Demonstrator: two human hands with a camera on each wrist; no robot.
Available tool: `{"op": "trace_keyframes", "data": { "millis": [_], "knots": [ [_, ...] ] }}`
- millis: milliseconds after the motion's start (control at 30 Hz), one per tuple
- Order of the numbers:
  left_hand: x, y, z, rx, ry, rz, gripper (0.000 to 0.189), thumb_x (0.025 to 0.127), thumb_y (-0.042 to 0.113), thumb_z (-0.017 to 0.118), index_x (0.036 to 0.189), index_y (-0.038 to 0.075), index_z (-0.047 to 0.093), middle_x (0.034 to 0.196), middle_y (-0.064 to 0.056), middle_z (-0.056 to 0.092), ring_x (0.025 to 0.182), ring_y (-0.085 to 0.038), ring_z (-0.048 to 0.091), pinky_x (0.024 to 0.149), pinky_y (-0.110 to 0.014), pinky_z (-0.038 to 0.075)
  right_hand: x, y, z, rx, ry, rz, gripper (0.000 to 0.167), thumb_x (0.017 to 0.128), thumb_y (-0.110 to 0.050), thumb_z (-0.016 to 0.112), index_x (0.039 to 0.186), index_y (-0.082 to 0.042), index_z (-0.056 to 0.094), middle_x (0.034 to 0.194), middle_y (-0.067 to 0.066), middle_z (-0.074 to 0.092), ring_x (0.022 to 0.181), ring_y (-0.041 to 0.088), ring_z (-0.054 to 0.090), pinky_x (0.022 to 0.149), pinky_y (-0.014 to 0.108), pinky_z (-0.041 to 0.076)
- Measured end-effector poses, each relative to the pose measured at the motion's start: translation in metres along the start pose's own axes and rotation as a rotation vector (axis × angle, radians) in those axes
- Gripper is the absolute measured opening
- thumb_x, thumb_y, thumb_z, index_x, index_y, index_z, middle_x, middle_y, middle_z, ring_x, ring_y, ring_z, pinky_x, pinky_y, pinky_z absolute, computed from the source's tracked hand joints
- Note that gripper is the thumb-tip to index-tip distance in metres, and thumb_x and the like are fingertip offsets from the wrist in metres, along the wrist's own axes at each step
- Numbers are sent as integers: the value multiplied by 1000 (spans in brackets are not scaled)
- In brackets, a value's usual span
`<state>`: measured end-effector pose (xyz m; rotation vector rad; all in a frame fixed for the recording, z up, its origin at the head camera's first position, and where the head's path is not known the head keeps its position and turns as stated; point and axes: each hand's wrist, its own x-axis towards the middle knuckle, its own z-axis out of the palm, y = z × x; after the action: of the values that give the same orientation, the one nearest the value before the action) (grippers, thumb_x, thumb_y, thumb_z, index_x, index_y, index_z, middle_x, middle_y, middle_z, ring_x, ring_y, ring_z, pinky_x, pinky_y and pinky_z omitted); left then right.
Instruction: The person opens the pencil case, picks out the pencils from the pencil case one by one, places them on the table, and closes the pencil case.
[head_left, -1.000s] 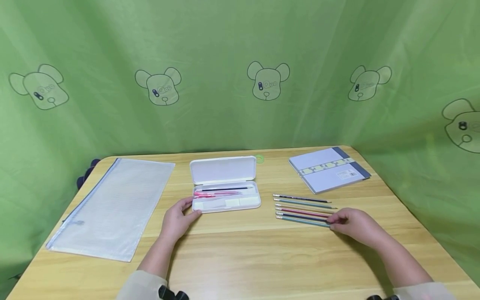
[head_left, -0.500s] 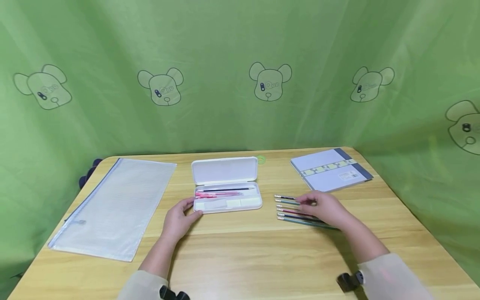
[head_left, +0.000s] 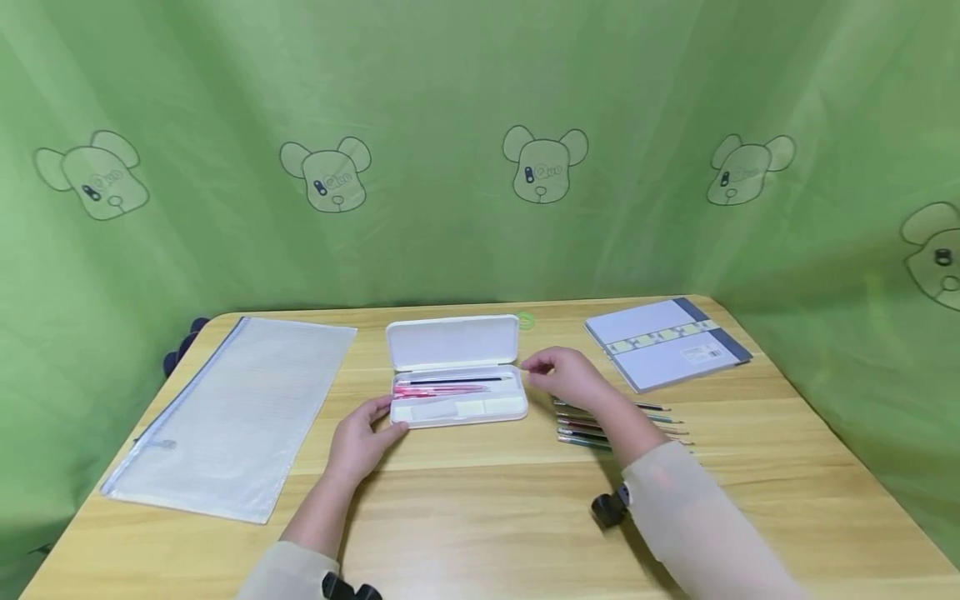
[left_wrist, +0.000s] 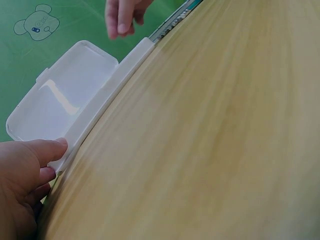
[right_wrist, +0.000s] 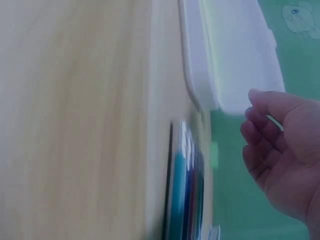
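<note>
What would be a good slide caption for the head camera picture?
Left hand steadies an open white pencil case while the right hand hovers by its end, above a row of pencils.

white pencil case [head_left: 455,375] holding pink pens [head_left: 435,389]; green curtain [head_left: 450,100] printed with bear heads; pale wood-grain table [head_left: 487,517].

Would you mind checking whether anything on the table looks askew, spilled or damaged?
Nothing stands out. The pencil case lies open and level, the pencils lie in a tidy row, and the notebook and mesh pouch lie flat.
</note>
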<state>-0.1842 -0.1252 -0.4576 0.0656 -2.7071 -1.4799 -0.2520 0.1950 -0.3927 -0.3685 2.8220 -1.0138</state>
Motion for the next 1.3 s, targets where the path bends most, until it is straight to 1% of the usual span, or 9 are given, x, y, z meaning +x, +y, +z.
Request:
{"op": "trace_keyframes", "data": {
  "millis": [133, 300, 433, 600, 800, 967, 1167, 1300],
  "knots": [
    [1, 0, 1, -5, 0, -3, 52, 86, 20, 75, 132, 2, 58, 130, -16, 64, 134, -34, 51, 117, -51, 35, 15, -8, 12, -13, -7, -16, 24, 91, -15, 67, 112, -5, 72, 102, 8, 70, 94, 20, 60, 86, 37, 53],
    [1, -1, 1, -2, 4, -1, 52, 86, 20, 74, 132, 2, 58, 130, -17, 64, 134, -35, 50, 117, -51, 35, 31, -15, 28, -21, -32, -15, 22, 91, -14, 67, 111, -7, 73, 106, 8, 71, 101, 23, 63, 96, 41, 52],
    [0, -1, 1, 2, 0, -1, 52, 87, 20, 74, 133, 2, 57, 131, -16, 64, 134, -35, 50, 117, -51, 34, 37, -17, 37, -35, -50, -6, 21, 90, -13, 67, 109, -7, 73, 107, 8, 72, 104, 23, 63, 100, 42, 51],
    [0, -1, 1, 6, 0, -4, 52, 87, 20, 74, 133, 2, 57, 131, -16, 64, 134, -35, 50, 116, -52, 34, 39, -23, 43, -134, -59, -4, 22, 91, -13, 66, 111, -8, 73, 110, 7, 73, 107, 24, 64, 101, 42, 50],
    [0, 1, 0, 4, -1, -12, 53, 87, 20, 74, 133, 2, 57, 132, -16, 63, 134, -35, 49, 117, -52, 34, 39, -27, 47, -225, -62, 24, 25, 91, -13, 66, 116, -10, 72, 117, 8, 72, 113, 25, 64, 104, 41, 49],
    [1, 1, 0, 3, 0, -9, 53, 86, 20, 74, 133, 2, 57, 131, -16, 64, 134, -35, 50, 117, -51, 34, 41, -30, 49, -295, -66, 29, 24, 92, -12, 66, 114, -11, 73, 118, 7, 72, 117, 27, 63, 106, 42, 48],
    [0, 0, 0, 15, 6, 4, 52, 86, 20, 74, 132, 2, 58, 130, -16, 65, 133, -35, 50, 116, -52, 35, 42, -32, 51, -342, -70, 20, 18, 92, -13, 66, 107, -14, 76, 115, 5, 73, 118, 27, 63, 107, 43, 47],
    [0, 0, 0, 17, 6, 12, 52, 86, 20, 75, 132, 2, 58, 130, -16, 65, 133, -35, 51, 116, -51, 35, 42, -31, 52, -347, -75, 1, 16, 93, -13, 65, 105, -13, 75, 114, 5, 73, 116, 27, 63, 107, 44, 47]
  ]
}}
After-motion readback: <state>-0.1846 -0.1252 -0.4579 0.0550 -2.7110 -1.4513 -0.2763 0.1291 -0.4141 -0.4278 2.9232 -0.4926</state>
